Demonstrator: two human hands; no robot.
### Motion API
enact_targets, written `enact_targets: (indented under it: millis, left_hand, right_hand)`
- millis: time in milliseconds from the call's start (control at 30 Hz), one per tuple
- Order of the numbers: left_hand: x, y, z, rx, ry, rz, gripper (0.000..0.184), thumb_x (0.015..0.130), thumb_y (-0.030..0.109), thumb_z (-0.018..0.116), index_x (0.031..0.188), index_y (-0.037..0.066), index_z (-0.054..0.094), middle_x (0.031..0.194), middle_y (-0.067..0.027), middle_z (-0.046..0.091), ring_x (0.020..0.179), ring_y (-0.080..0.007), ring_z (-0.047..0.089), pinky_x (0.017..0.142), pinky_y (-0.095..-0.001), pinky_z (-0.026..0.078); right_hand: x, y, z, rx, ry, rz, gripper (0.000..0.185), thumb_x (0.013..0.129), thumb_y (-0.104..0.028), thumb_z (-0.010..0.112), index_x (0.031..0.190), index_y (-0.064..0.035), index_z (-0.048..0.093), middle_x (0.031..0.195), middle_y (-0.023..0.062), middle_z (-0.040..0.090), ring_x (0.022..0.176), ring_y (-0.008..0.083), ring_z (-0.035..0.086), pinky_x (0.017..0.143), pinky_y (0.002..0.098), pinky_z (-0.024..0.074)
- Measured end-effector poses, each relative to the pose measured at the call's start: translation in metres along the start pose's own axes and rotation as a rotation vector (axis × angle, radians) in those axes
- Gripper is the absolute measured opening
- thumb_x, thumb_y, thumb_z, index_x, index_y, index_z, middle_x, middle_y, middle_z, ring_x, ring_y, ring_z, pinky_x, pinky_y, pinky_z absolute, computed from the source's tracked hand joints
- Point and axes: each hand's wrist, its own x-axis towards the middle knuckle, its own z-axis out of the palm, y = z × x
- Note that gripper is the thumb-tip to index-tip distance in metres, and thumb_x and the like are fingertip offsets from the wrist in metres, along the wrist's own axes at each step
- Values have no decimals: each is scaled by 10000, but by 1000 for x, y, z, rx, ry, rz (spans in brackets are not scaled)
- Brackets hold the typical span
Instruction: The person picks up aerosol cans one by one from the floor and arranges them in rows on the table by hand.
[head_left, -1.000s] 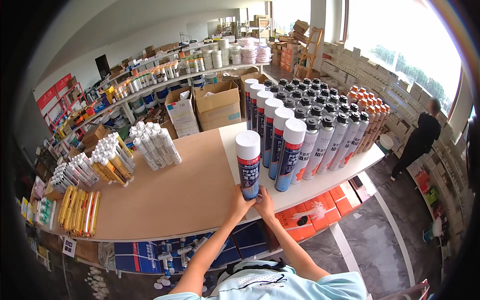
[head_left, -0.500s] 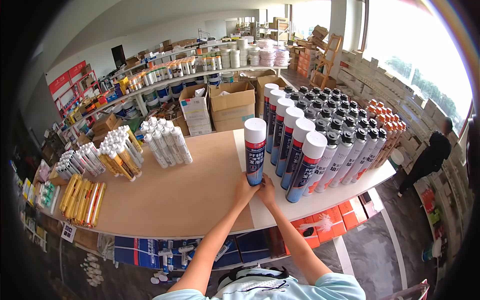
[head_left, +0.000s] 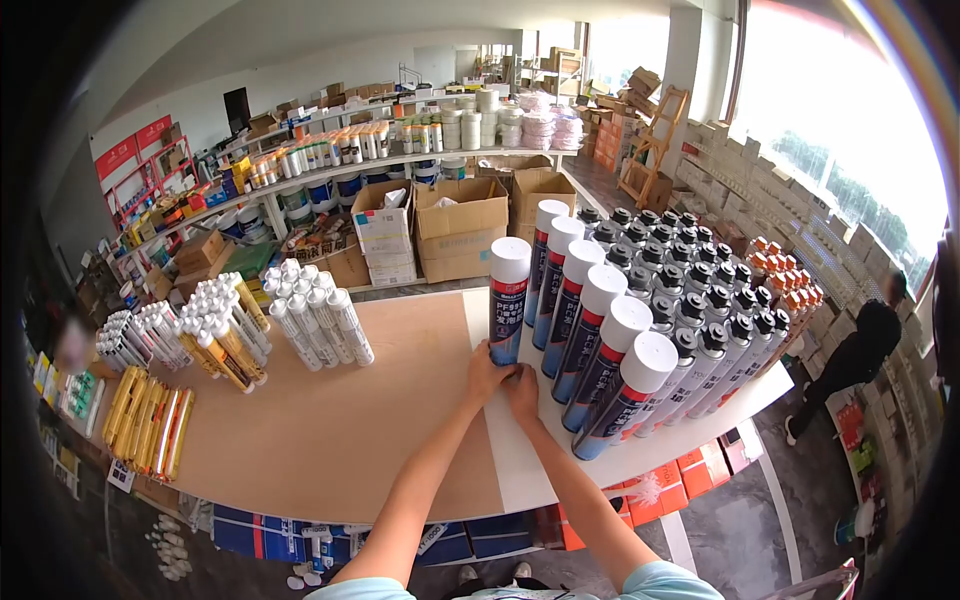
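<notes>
A foam spray can [head_left: 507, 310] with a white cap, red band and dark blue body stands upright near the seam of the table. My left hand [head_left: 489, 374] is wrapped round its base from the left. Lower and to the right, my right hand [head_left: 521, 394] is closed at the foot of the same can, its fingertips partly hidden. Just right of it runs a slanting row of matching white-capped cans [head_left: 601, 340]. Behind that row stand many grey-white cans with black tops [head_left: 690, 375], then cans with orange tops [head_left: 785, 290].
Left on the table [head_left: 400, 430] stand white tubes [head_left: 322, 330], white and yellow tubes [head_left: 225, 335] and yellow sausage packs [head_left: 150, 425]. Cardboard boxes [head_left: 460, 235] sit beyond the far edge, before a stocked shelf. A person in dark clothes [head_left: 855, 345] is at the right.
My view has shifted, so the near table edge and the can row sit lower. Both hands stay at the can's base; the right hand now sits slightly lower than the left.
</notes>
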Motion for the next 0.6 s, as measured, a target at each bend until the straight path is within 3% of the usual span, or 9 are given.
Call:
enact_targets:
  millis: [133,300,400,600]
  left_hand:
    - [27,4,4,-82,-27,-80,603,565,163,848,1066,-18,568,975,-211,653,916,-344,641,793,-396,505]
    - [57,-11,15,-27,-10,-106,596,566,180,868,1050,-17,582,976,-207,672,891,-330,663,774,-378,521]
    - [76,-26,21,76,-24,-132,594,558,186,871,1041,-3,583,972,-192,676,893,-326,666,775,-378,524]
    - [93,-45,27,-12,-33,-82,606,544,189,878,1044,17,582,973,-179,676,903,-315,665,786,-376,528]
  right_hand:
    - [-3,9,-6,-106,-53,-113,293,831,-99,660,1074,14,543,1024,178,558,987,350,551,867,413,445]
    - [-5,0,0,-225,59,-208,159,889,-67,568,1023,16,553,999,168,551,971,344,536,867,426,446]
    - [-2,3,1,-238,41,-178,139,893,-46,539,1018,11,556,1007,162,547,979,344,527,881,424,442]
    - [-4,-2,-1,-277,-51,-165,163,855,21,501,1011,15,546,1062,153,531,1028,327,504,906,409,435]
